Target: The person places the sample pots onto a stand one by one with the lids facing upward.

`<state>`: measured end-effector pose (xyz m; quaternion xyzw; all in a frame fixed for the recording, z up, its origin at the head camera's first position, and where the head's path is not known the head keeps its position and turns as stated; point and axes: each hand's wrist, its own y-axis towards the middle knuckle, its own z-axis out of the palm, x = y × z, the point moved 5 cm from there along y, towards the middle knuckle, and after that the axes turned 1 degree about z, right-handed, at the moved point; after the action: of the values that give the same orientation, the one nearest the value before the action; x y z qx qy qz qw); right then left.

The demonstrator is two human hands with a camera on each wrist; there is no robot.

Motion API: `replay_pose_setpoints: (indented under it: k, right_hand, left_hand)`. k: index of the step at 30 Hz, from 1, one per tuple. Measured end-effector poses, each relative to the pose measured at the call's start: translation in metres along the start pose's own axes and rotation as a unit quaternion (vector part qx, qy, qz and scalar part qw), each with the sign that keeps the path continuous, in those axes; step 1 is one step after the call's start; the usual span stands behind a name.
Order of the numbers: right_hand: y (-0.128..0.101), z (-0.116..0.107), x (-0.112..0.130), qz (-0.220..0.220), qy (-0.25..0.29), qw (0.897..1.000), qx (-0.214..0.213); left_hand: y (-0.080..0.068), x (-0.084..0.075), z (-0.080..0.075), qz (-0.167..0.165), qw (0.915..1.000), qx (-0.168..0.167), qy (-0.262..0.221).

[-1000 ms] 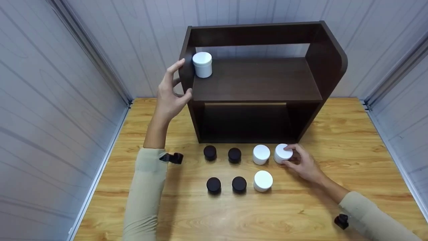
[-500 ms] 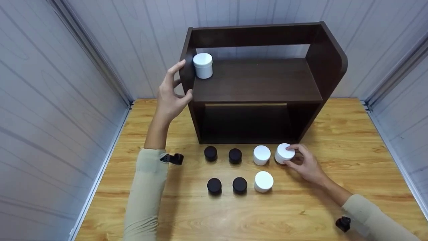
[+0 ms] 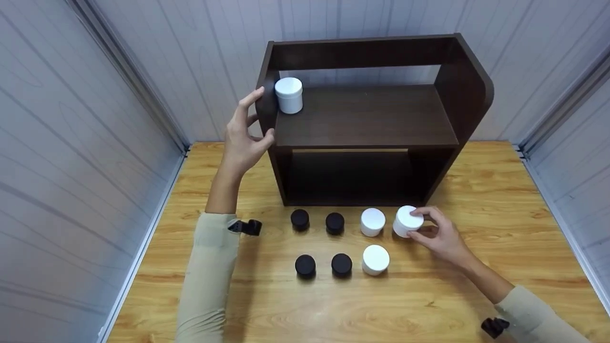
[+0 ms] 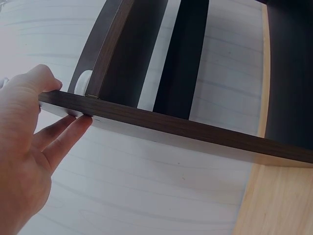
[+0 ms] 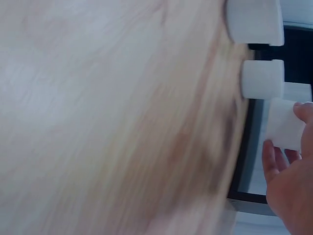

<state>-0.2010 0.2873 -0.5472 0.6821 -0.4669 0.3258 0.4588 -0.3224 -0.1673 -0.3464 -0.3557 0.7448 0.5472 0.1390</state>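
My left hand (image 3: 245, 133) holds the left side panel of the dark wooden shelf (image 3: 367, 119), thumb on the front edge and fingers (image 4: 63, 134) spread along its outside. A white jar (image 3: 289, 95) stands on the upper board close to that hand. My right hand (image 3: 436, 233) grips a tilted white jar (image 3: 406, 221) at the right end of the back row on the table; the right wrist view shows that jar (image 5: 283, 128) between fingers and thumb. Beside it stand two more white jars (image 3: 372, 222) (image 3: 375, 259) and several black jars (image 3: 299, 219).
The wooden table (image 3: 333, 305) is walled by pale grey panels (image 3: 71, 143) at left, back and right. The shelf's lower compartment (image 3: 350, 176) is dark. The jars stand in two rows just in front of the shelf.
The right hand has tipped and slightly raised the white jar it grips, shifting a little to the right. The left hand has stayed on the shelf's side.
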Motion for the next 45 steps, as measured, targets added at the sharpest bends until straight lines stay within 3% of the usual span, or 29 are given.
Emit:
replay_pose_setpoints:
  k: [12,19,27,45]
  right_hand:
    - [-0.002,0.0,0.026,-0.03,-0.035,0.999,0.011]
    - [0.003,-0.001,0.043,-0.065,-0.055,0.996,-0.003]
    - [0.013,-0.003,0.066,-0.103,-0.068,0.992,0.009]
    - [0.036,-0.017,0.118,-0.117,-0.057,0.991,-0.006]
  left_hand:
    - [0.001,-0.002,0.0,0.004,1.0,-0.002,-0.005]
    - [0.003,-0.001,0.002,0.0,1.0,0.001,-0.001]
    - [0.004,-0.003,0.003,0.003,1.0,0.002,0.003]
    - [0.006,-0.002,0.009,0.001,1.0,0.002,-0.008]
